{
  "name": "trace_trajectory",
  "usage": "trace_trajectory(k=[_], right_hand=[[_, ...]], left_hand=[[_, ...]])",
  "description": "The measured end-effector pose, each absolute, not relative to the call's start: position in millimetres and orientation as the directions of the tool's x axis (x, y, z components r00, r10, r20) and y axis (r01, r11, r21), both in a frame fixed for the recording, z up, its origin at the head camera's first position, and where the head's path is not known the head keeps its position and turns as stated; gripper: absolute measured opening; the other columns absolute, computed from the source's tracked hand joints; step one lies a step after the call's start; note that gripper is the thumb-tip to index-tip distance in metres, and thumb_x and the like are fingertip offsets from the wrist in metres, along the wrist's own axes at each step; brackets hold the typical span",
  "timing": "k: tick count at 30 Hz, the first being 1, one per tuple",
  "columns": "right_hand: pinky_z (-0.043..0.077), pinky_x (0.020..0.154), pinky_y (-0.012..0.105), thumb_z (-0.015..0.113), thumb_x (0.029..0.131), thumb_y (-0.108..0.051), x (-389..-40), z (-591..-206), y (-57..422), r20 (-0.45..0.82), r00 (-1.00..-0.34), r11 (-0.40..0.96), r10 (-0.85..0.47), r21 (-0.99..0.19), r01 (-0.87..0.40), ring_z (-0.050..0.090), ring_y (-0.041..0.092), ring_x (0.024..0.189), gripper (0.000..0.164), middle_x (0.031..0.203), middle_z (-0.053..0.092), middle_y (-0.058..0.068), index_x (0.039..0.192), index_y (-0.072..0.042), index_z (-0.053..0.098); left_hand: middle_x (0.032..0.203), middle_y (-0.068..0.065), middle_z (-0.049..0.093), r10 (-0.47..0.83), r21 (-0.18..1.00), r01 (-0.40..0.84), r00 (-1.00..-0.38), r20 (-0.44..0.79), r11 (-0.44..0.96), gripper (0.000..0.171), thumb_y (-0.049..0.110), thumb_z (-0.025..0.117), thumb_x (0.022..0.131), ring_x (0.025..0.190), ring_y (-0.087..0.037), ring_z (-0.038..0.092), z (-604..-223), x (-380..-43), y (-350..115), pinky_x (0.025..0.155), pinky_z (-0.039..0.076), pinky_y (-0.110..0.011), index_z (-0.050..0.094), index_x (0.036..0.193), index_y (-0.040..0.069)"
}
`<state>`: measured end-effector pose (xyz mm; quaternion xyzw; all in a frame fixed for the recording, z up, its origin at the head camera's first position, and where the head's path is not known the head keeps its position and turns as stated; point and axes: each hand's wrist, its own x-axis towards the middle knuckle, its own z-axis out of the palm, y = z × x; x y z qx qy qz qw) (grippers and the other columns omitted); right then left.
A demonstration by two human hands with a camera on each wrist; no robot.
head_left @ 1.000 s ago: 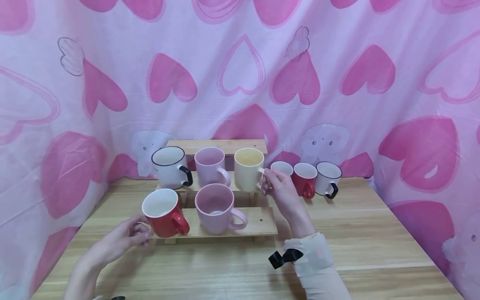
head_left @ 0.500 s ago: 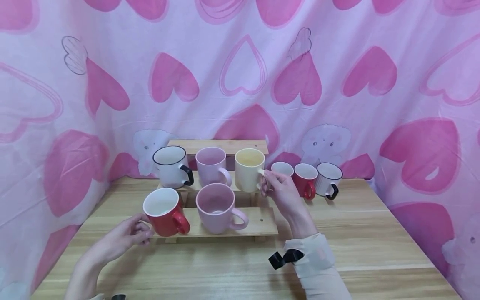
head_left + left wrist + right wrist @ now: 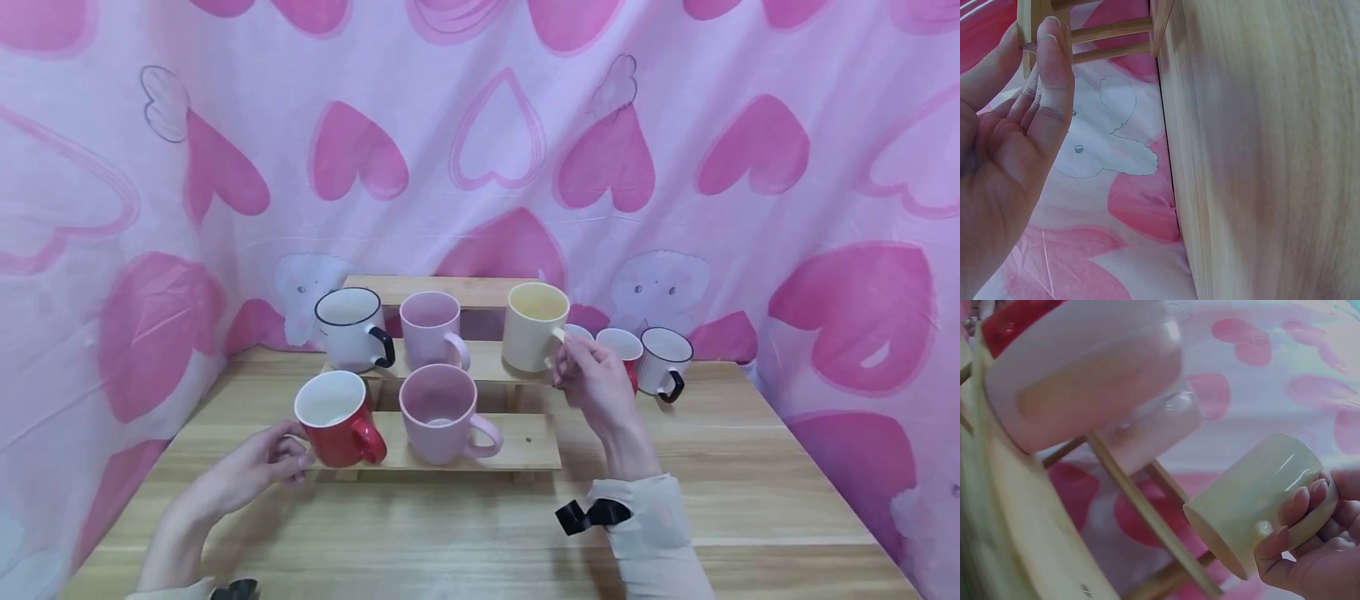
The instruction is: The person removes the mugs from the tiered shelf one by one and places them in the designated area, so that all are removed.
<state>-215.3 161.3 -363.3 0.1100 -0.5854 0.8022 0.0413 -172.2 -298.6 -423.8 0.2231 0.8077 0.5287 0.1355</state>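
My right hand (image 3: 600, 392) pinches the handle of a pale yellow mug (image 3: 528, 337). In the right wrist view the yellow mug (image 3: 1254, 503) is tilted in the picture, its base off the shelf's slats. My left hand (image 3: 255, 467) is at the left end of the lower step of a wooden tiered rack (image 3: 525, 442). The left wrist view has thumb and finger pinching the end of the rack's board (image 3: 1034, 22). Right beside that hand is a red mug (image 3: 333, 437), with a pink mug (image 3: 431, 437) to its right on the same step.
On the middle step stand a white mug with black rim (image 3: 348, 337) and another pink mug (image 3: 427, 329). The top step (image 3: 450, 292) is bare wood. Right of the rack, a white mug (image 3: 577, 332), a second red mug (image 3: 621, 342) and a striped mug (image 3: 663, 362) stand on the table (image 3: 750, 475).
My right hand has lifted the yellow mug slightly and moved it right, so it now overlaps the mugs behind. My left hand stays at the rack's end. The head view has shifted a little.
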Motion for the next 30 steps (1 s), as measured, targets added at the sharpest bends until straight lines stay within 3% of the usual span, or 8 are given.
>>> trace_trajectory(k=[15,30], right_hand=[[0.041,0.064,0.027,0.048,0.105,-0.018,-217.5,-350.1,217.9,0.288,-0.958,-0.351,0.003,-0.896,-0.271,0.05,0.02,0.065,0.037,0.075,0.051,0.006,0.072,-0.004,0.057],[0.047,0.065,0.029,0.053,0.102,-0.012,-209.7,-339.8,313.3,0.32,-0.94,-0.388,0.118,-0.856,-0.34,0.052,0.024,0.066,0.032,0.075,0.054,0.011,0.079,0.009,0.061]], left_hand=[[0.095,-0.025,0.062,0.498,0.913,0.212,-0.867,0.012,0.348,0.031,0.003,0.058,0.096,0.081,-0.029,0.065,-423.5,-170.5,-299.7,0.075,0.056,-0.031,0.045,0.119,-0.014],[0.095,-0.025,0.062,0.506,0.914,0.224,-0.862,0.024,0.339,0.03,0.003,0.057,0.097,0.081,-0.03,0.065,-423.0,-171.6,-298.6,0.074,0.056,-0.03,0.046,0.119,-0.014]])
